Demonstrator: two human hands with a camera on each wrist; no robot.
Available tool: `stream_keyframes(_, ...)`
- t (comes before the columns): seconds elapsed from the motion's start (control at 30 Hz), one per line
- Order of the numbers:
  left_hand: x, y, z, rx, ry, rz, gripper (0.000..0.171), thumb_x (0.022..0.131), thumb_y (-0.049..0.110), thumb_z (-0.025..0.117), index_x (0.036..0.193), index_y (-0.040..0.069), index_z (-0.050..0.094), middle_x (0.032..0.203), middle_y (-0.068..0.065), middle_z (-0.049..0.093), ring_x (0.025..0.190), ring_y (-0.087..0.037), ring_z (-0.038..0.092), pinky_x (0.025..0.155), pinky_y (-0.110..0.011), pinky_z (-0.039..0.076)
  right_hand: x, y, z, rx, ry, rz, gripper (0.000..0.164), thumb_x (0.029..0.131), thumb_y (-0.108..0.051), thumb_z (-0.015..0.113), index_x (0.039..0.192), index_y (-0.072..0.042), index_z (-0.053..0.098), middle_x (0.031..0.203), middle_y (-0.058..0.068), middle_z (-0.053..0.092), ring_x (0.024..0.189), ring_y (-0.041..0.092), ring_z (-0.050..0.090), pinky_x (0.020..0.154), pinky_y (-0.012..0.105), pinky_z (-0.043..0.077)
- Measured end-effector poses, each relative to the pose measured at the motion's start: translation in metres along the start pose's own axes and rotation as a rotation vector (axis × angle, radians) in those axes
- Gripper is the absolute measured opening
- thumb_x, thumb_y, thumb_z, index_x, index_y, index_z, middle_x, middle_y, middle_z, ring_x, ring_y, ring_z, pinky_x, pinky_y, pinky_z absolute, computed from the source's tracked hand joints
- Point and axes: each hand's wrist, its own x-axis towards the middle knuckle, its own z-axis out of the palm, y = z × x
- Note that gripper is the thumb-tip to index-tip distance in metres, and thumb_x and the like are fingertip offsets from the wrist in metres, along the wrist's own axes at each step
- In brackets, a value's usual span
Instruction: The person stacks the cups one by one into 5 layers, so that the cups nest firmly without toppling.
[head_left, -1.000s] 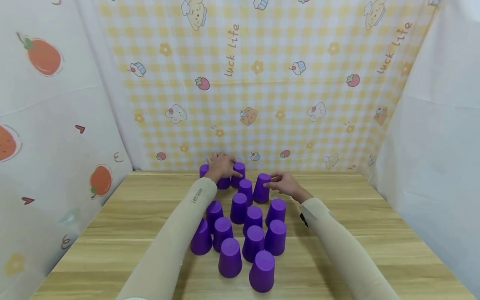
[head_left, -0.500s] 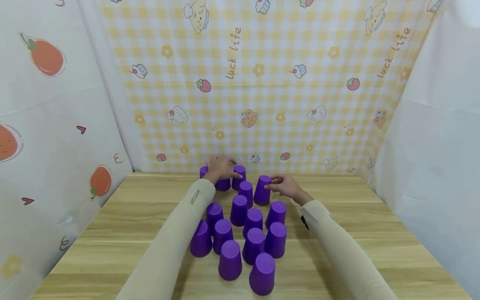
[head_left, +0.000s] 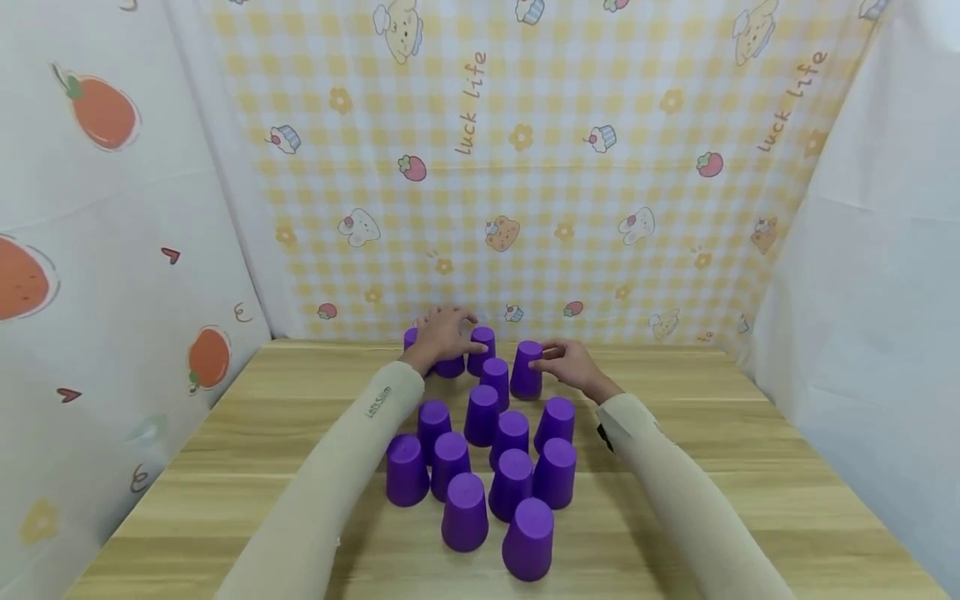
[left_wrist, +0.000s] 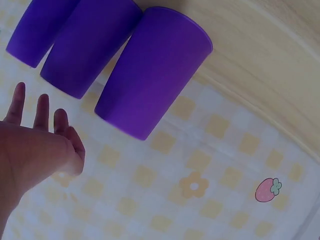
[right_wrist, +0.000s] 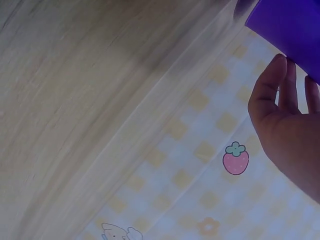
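Note:
Several purple cups stand upside down on the wooden table (head_left: 285,433). At the back right of the group, my right hand (head_left: 572,365) pinches one purple cup (head_left: 527,375) at its side. The right wrist view shows the thumb and fingertips right at the wall of this cup (right_wrist: 292,32). My left hand (head_left: 444,335) reaches over the back row with its fingers spread, near a cup (head_left: 482,352). In the left wrist view, the left hand (left_wrist: 40,150) lies beside three cups, with a gap to the nearest bases, and holds nothing.
A front cup (head_left: 528,540) and another cup (head_left: 465,512) stand nearest the person, with more cups between them and the hands. A yellow checked cloth (head_left: 517,192) hangs right behind the table's back edge. White cloths hang at the left (head_left: 112,208) and right.
The right hand has shifted the pinched cup slightly away, toward the back cloth. My left hand stays over the back row, its forearm a little further left. The head view has shifted slightly.

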Motion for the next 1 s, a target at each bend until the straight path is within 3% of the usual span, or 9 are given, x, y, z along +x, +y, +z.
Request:
stream_keyframes(0.23,-0.031,-0.004,-0.019,-0.070,0.075,0.057,0.056,0.081,0.052,0.078,0.128,0.024,0.064,0.143,-0.004,0.053,0.130,-0.035,0.041,0.103,-0.064,0.024,0.003,-0.009,0.007,-0.011,0.029,-0.028,0.049,0.088,-0.025,0.076,0.128,-0.001,0.061,0.123,0.025,0.064,0.112,0.037,0.063,0.088,0.049,0.054)
stream_keyframes(0.37,-0.053,-0.008,-0.022,-0.138,0.102,0.095,0.054,0.080,0.049,0.079,0.126,0.023,0.066,0.140,-0.003,0.057,0.133,-0.037,0.041,0.105,-0.069,0.019,0.004,-0.010,0.010,-0.011,0.046,-0.034,0.048,0.088,-0.025,0.077,0.127,-0.002,0.062,0.122,0.024,0.065,0.111,0.036,0.063,0.087,0.047,0.054)
stream_keyframes(0.5,-0.072,-0.009,-0.022,-0.229,0.088,0.151,0.051,0.080,0.046,0.081,0.123,0.022,0.068,0.133,-0.002,0.062,0.131,-0.035,0.047,0.104,-0.073,0.015,0.002,-0.009,0.012,0.016,0.050,-0.021,0.049,0.088,-0.025,0.077,0.128,-0.001,0.061,0.122,0.024,0.065,0.110,0.036,0.064,0.086,0.051,0.054)
stream_keyframes(0.7,-0.092,-0.017,-0.017,-0.319,-0.024,0.180,0.041,0.087,0.043,0.074,0.120,0.019,0.068,0.119,-0.001,0.069,0.103,-0.023,0.061,0.098,-0.063,0.022,0.007,-0.011,0.015,0.022,0.054,-0.024,0.048,0.089,-0.026,0.076,0.128,-0.002,0.061,0.123,0.024,0.064,0.108,0.035,0.064,0.081,0.054,0.054)
stream_keyframes(0.83,-0.101,-0.026,-0.014,-0.354,-0.131,0.199,0.040,0.090,0.041,0.071,0.121,0.016,0.068,0.118,-0.001,0.069,0.099,-0.019,0.062,0.102,-0.052,0.034,0.010,-0.011,0.019,0.023,0.054,-0.014,0.049,0.088,-0.025,0.076,0.128,-0.001,0.060,0.124,0.024,0.065,0.107,0.035,0.064,0.078,0.052,0.055)
stream_keyframes(0.93,-0.110,-0.032,-0.014,-0.383,-0.194,0.249,0.041,0.090,0.036,0.072,0.122,0.012,0.066,0.119,-0.004,0.067,0.098,-0.022,0.065,0.089,-0.039,0.051,0.013,-0.013,0.021,0.017,0.057,-0.009,0.050,0.088,-0.025,0.077,0.128,-0.001,0.060,0.123,0.024,0.065,0.105,0.035,0.065,0.075,0.049,0.056)
stream_keyframes(1.0,-0.115,-0.035,-0.016,-0.401,-0.230,0.277,0.043,0.090,0.034,0.073,0.124,0.009,0.065,0.121,-0.008,0.066,0.097,-0.021,0.065,0.084,-0.036,0.053,0.016,-0.015,0.023,0.007,0.052,-0.014,0.051,0.088,-0.025,0.076,0.129,0.000,0.059,0.123,0.025,0.065,0.104,0.035,0.065,0.075,0.049,0.056)
